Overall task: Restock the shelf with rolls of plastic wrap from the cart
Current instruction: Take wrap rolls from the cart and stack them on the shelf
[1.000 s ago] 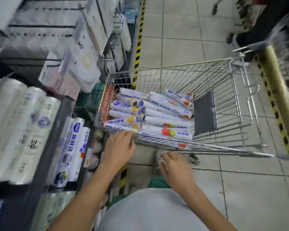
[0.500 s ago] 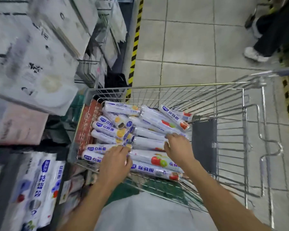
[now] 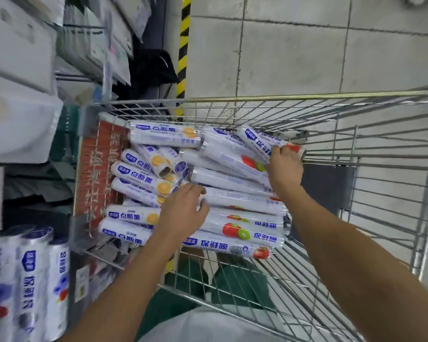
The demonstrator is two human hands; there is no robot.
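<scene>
Both hands are inside the wire cart (image 3: 257,98), where the rolls of plastic wrap (image 3: 163,137) lie heaped on its floor. Left hand (image 3: 183,213): grip curled round the end of the middle roll (image 3: 242,201) in the pile. Right hand (image 3: 283,166): grip clamped on the far roll (image 3: 257,139), which lies tilted at the far side. Stocked rolls (image 3: 32,280) stand at lower left, beside the cart.

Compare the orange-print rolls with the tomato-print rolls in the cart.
The orange-print rolls are shorter; the tomato-print rolls are longer. The orange-print rolls lie at the left of the cart, the tomato-print rolls at its right. The right hand grips a tomato-print roll, no orange-print one. Both are white with blue lettering.
</scene>
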